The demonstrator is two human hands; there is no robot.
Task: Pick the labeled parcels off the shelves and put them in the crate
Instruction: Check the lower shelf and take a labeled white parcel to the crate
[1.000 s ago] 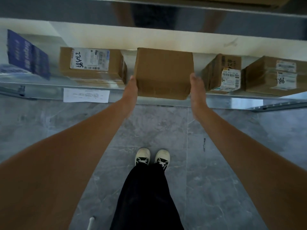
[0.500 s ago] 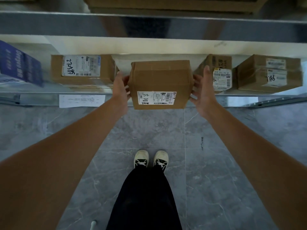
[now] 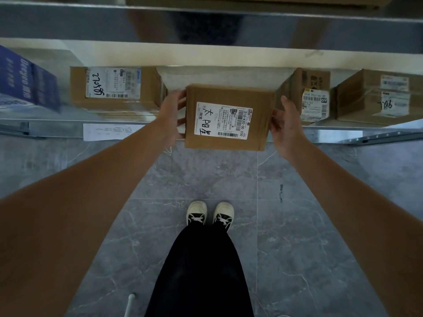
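A brown cardboard parcel (image 3: 229, 97) with a white shipping label facing up sits between my two hands, at the front edge of the metal shelf (image 3: 57, 130). My left hand (image 3: 171, 117) holds its left side, fingers curled round the edge. My right hand (image 3: 286, 124) grips its right side, thumb up along the edge. The parcel overhangs the shelf edge towards me. No crate is in view.
Three more labeled brown parcels stay on the shelf: one (image 3: 114, 90) to the left, a narrow one (image 3: 313, 97) and a taped one (image 3: 380, 97) to the right. A blue box (image 3: 25, 81) is far left. Grey tiled floor (image 3: 320, 202) and my feet (image 3: 209, 213) lie below.
The parcel has been turned over so its label faces up, and it has come forward off the shelf towards me. Both hands shifted along its sides with it.
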